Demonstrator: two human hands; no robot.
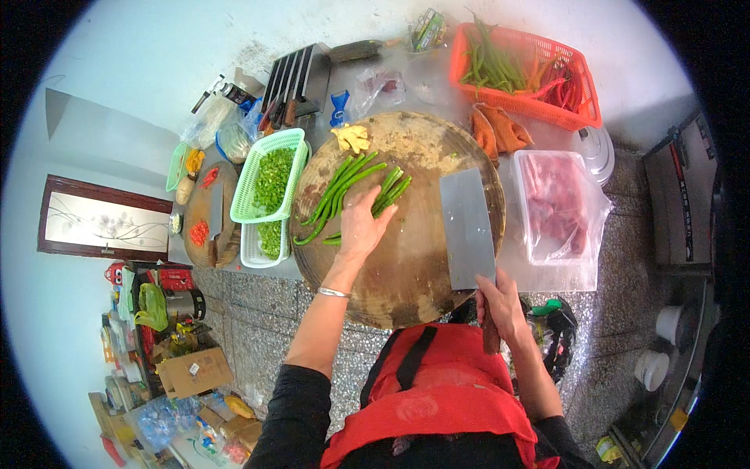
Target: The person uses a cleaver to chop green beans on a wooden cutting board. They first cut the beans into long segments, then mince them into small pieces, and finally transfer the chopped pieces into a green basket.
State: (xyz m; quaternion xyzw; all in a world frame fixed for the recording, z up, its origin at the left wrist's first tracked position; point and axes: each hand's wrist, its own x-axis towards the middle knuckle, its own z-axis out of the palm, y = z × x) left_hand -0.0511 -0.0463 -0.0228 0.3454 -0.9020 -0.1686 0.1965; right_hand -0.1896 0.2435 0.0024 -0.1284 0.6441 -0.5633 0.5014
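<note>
Long green chili peppers [343,190] lie in a bunch on the left part of a large round wooden chopping board [410,264]. My left hand [364,223] rests over them, its fingertips at a few of the peppers; whether it grips any cannot be told. A broad cleaver [469,228] lies flat at the right side of the board, and my right hand [501,305] is closed around its wooden handle. A piece of ginger [351,138] sits at the board's upper left edge, above the peppers.
Chopped green pepper fills green and white plastic baskets [235,205] on the left. Beyond is a smaller round board [196,252] with a knife. An orange basket [527,102] of peppers stands at the upper right, above orange cloths [498,129] and a plastic-wrapped tub of red meat [556,205].
</note>
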